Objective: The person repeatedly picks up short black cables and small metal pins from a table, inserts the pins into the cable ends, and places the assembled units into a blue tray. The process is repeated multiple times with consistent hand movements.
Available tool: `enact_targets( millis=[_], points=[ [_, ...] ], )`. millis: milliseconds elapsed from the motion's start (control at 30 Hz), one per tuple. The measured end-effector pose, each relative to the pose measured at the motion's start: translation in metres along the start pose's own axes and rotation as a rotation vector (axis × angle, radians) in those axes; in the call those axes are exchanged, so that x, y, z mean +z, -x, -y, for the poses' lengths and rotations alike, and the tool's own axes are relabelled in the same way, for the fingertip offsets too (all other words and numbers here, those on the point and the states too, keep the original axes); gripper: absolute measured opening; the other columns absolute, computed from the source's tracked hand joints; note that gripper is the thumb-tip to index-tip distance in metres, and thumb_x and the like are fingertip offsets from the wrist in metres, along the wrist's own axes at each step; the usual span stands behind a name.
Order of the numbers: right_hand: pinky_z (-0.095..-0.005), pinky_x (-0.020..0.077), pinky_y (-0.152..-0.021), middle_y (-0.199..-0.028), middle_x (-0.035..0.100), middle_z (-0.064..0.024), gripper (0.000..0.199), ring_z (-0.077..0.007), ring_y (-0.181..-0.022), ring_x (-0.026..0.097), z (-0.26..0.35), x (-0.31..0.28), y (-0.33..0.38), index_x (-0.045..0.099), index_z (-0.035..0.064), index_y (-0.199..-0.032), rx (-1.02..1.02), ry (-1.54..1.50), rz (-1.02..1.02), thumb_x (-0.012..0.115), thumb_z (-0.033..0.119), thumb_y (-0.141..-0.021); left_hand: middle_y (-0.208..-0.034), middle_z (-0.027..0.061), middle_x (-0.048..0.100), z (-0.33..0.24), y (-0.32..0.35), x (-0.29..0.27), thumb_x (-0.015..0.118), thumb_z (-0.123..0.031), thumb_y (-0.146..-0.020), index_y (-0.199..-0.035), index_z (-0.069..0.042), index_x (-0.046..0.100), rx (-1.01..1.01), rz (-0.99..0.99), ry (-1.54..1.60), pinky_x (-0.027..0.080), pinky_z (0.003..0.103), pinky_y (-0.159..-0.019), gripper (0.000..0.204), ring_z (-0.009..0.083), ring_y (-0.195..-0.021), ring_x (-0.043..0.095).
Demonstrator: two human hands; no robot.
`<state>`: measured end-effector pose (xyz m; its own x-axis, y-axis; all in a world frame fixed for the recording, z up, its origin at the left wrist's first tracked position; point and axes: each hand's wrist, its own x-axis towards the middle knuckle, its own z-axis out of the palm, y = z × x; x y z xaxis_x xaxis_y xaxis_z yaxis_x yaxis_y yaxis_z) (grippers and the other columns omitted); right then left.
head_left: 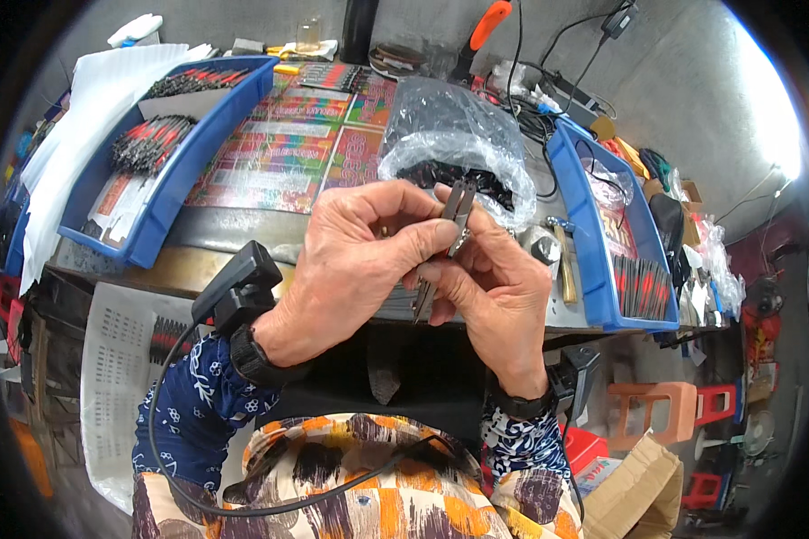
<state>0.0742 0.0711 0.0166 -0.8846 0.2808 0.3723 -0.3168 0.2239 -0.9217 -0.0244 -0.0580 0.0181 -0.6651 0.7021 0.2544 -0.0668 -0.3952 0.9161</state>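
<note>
- A cluttered work surface point(234, 229) spreads around a clear plastic bag point(454, 117), whose mouth gapes toward the worker.
- Left of the bag, a long blue tray point(153, 238) carries two heaps of slim black-and-red pieces point(153, 144), apparently a good share of the batch.
- Lower and farther left of the bag, beneath the surface's edge, a white basket point(108, 395) has more dark-and-red pieces at its side.
- Right of the bag, a second blue tray point(595, 260) keeps similar pieces point(640, 287) ranked upright in its near end; which tray is finished stock cannot be told.
- Just in front of the bag, the left hand point(360, 242) angles inward, wrist low, its thumb and curled fingers pinching the upper part of a dark metal tool.
- In front of the bag's right half, the right hand point(499, 292) rises from below, fingers bent, thumb pressed to the tool's lower portion.
- The plier-like tool point(458, 202) stands between both hands before the bag's mouth, tilted with its top leaning right; it looks mid-handling, its completeness unclear.
- Inside the bag's mouth, loose black pieces point(490, 189) suggest work remaining.
</note>
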Motion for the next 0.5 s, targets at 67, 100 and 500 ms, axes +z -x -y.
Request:
enact_targets(
  millis=[67,100,500],
  points=[
    [-0.0187,0.0499,-0.050,-0.092,0.070,-0.0082,0.055,-0.0102,-0.073,0.066,0.005,-0.002,-0.009,0.052,-0.0016,-0.137,-0.032,-0.009,-0.012,0.071,-0.001,-0.085,-0.084,0.0046,0.069,-0.006,-0.009,0.001,0.070,-0.007,-0.090,-0.097,0.002,0.068,0.062,0.006,-0.043,0.049,0.019,-0.061,0.011,0.0057,-0.071,0.060],
    [-0.0187,0.0496,-0.048,-0.086,0.069,-0.0075,0.055,-0.0099,-0.069,0.066,0.007,-0.003,-0.013,0.053,-0.0016,-0.136,-0.054,-0.015,-0.012,0.072,-0.001,-0.084,-0.083,0.0045,0.068,-0.009,-0.012,0.002,0.071,-0.008,-0.090,-0.097,0.001,0.068,0.080,0.007,-0.029,0.049,0.019,-0.061,0.012,0.0056,-0.070,0.060],
    [-0.0175,0.0474,-0.049,-0.079,0.071,-0.0058,0.053,-0.0047,-0.062,0.060,0.000,-0.006,-0.025,0.051,0.0038,-0.140,-0.078,-0.009,0.036,0.069,0.003,-0.089,-0.081,0.0044,0.068,-0.015,-0.022,0.000,0.071,-0.007,-0.090,-0.097,0.002,0.069,0.111,0.013,-0.072,0.049,0.020,-0.059,0.012,0.0057,-0.067,0.060]
  ],
)
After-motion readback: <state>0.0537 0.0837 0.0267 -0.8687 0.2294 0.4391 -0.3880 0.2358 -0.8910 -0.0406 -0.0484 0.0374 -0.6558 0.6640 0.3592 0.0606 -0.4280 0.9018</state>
